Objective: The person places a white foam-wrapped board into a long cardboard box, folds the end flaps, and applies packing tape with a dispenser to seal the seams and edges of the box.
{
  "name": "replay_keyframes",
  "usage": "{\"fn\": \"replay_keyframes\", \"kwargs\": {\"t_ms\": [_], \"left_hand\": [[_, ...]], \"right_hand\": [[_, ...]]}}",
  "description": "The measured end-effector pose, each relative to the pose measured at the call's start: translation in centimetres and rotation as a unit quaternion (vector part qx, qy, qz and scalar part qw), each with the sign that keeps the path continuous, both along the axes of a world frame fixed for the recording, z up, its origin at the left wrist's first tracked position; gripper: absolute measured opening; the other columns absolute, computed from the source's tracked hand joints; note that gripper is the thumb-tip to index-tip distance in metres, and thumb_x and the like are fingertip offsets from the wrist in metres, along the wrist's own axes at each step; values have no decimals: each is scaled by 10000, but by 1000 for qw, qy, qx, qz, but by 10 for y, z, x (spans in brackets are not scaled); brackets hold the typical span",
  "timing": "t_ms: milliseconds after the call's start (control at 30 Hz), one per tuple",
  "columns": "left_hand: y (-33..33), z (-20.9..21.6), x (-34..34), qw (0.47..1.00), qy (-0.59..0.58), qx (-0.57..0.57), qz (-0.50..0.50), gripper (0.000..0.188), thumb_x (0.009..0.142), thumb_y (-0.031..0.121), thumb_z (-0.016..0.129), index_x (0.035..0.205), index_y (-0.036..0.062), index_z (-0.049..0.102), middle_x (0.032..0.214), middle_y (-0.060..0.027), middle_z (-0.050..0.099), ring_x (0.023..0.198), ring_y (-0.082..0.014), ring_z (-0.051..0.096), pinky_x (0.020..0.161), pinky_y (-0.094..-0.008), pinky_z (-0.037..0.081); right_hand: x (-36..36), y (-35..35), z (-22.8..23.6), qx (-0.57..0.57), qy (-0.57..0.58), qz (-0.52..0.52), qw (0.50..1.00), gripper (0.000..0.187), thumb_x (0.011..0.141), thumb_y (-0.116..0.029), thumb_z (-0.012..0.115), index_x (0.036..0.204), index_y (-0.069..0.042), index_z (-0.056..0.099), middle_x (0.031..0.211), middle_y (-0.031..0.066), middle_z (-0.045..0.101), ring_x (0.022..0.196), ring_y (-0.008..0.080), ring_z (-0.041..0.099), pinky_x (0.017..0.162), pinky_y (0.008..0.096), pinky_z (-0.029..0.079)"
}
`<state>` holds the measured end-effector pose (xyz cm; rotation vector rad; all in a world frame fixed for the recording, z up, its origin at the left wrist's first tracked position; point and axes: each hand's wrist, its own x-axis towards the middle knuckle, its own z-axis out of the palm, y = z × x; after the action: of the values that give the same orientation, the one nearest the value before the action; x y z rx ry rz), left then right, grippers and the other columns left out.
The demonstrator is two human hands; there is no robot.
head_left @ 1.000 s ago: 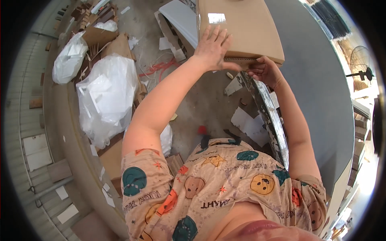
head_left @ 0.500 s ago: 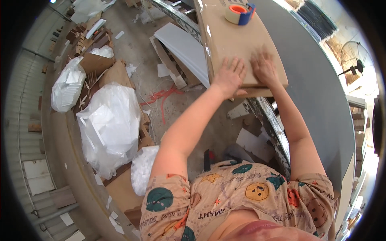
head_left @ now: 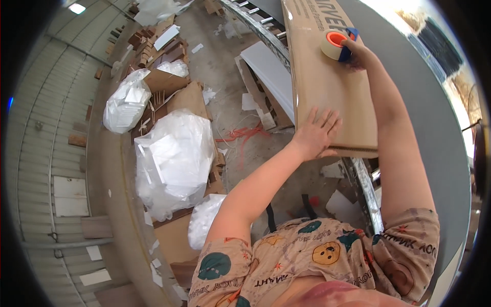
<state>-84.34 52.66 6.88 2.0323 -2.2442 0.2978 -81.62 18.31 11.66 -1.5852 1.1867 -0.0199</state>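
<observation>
A long brown cardboard box (head_left: 319,82) lies flat in front of me, its near end toward my body. My left hand (head_left: 316,135) rests palm down on the box's top near its left edge, fingers spread. Farther along the box, my right hand (head_left: 359,55) is closed around the blue side of a tape dispenser (head_left: 332,49). The dispenser carries a cream roll with an orange core and is on or just above the box top. Some of my right fingers are hidden behind it.
A metal roller conveyor (head_left: 361,192) runs beneath the box. A long grey surface (head_left: 409,117) borders it on the right. At left are clear bags of white foam (head_left: 176,163) and brown cardboard scraps (head_left: 192,105). Red strapping (head_left: 243,133) lies on the floor beside white panels (head_left: 268,77).
My right hand has moved from the box's near end to the tape dispenser and taken hold of it. My left hand stays flat on the box. The whole view has shifted.
</observation>
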Motion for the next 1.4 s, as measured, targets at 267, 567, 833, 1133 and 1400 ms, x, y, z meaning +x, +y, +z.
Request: {"fn": "replay_keyframes", "kwargs": {"t_ms": [267,567,833,1133,1400], "left_hand": [[-2,0,22,1000,-14,3,9,814,830,581,515,1405,36,331,1450,-148,327,1356,-324,260,1104,-543,168],[-7,-2,27,995,39,-87,7,678,732,493,678,1208,69,448,1224,-79,435,1210,-249,383,1069,-521,225],[3,-13,52,987,107,-119,-9,587,670,442,739,1080,95,502,1111,-66,502,1123,-247,444,945,-451,303],[-21,-8,52,987,53,-133,-69,793,709,389,684,1378,113,360,1436,-125,335,1343,-256,293,1066,-532,205],[-92,22,61,986,-26,151,-57,1204,575,514,756,1466,13,121,1540,-169,107,1436,-283,67,1135,-530,89]], "right_hand": [[-166,82,31,-20,-53,64,996,488,739,-367,621,1075,-18,564,853,80,602,686,203,613,648,335,525],[-152,169,64,-108,-193,41,974,513,802,-427,661,1107,-16,619,1048,97,648,888,183,646,864,302,513],[-116,206,28,-427,229,224,846,555,778,-498,645,1163,-99,617,937,192,659,818,316,642,762,395,503],[-201,319,-53,-468,194,89,858,577,720,-470,639,1208,-167,586,843,239,586,745,396,621,686,455,512],[-159,227,-48,-115,106,114,981,513,568,-423,737,924,-53,725,903,130,695,865,213,651,771,312,504]]}}
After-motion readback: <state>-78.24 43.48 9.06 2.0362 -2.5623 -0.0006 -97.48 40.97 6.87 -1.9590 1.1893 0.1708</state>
